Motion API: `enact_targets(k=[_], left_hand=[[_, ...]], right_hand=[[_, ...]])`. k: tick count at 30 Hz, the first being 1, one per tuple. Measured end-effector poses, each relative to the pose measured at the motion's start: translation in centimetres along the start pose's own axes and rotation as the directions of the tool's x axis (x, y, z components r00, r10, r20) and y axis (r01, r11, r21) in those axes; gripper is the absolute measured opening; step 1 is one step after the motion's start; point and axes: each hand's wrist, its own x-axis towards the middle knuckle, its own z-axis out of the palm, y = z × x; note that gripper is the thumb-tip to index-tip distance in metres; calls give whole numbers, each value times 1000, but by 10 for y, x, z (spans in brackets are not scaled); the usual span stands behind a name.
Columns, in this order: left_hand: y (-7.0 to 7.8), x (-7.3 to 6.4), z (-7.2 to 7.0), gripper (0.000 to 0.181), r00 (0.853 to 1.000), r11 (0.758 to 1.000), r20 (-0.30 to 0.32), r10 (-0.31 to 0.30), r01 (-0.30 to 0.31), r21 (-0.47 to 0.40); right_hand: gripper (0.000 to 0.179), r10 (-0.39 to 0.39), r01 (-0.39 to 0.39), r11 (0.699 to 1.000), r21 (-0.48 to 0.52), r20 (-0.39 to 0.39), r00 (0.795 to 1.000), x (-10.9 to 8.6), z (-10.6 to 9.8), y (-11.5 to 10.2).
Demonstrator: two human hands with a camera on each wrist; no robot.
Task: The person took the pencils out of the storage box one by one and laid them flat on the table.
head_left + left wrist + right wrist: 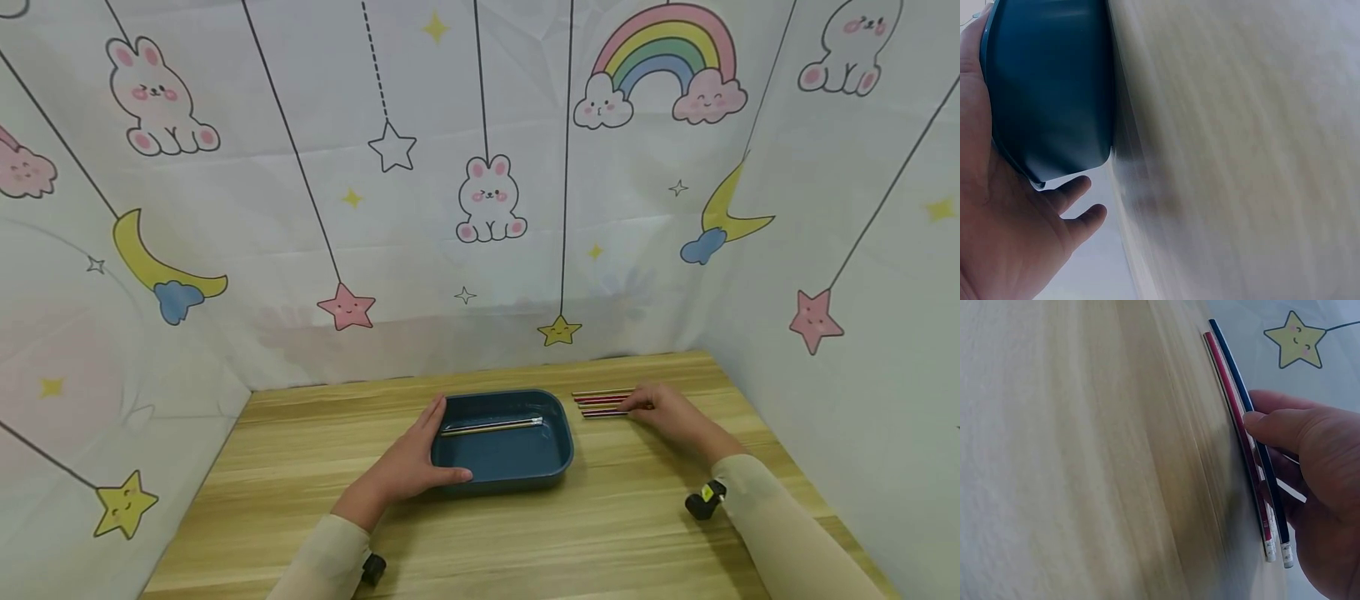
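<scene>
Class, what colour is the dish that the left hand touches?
The dish is dark blue, clearest in the head view.

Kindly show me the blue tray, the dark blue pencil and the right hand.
Blue tray (498, 457), head view: bare floor.
Dark blue pencil (1264, 461), right wrist view: shaft.
Right hand (673, 417), head view: back of hand.

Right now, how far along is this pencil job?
Looks done: at least one pencil lies in the blue tray, which the left hand holds. In hand: a dark pencil, pinched by the right hand. Apparently left: the other pencils beside the tray.
</scene>
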Motion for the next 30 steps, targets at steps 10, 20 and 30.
enact_targets(k=[10,20,30], left_hand=[[0,0,0,131,1000,1000,0,-1,1,7],[1,0,0,132,1000,1000,2,5,-5,4],[-1,1,0,132,1000,1000,7,-9,9,-13]], right_hand=[[21,-23,22,1000,-19,-23,999,1,5,7],[21,-50,47,998,-52,-61,997,2,9,8],[23,-91,78,984,-159,-73,993,4,11,8]])
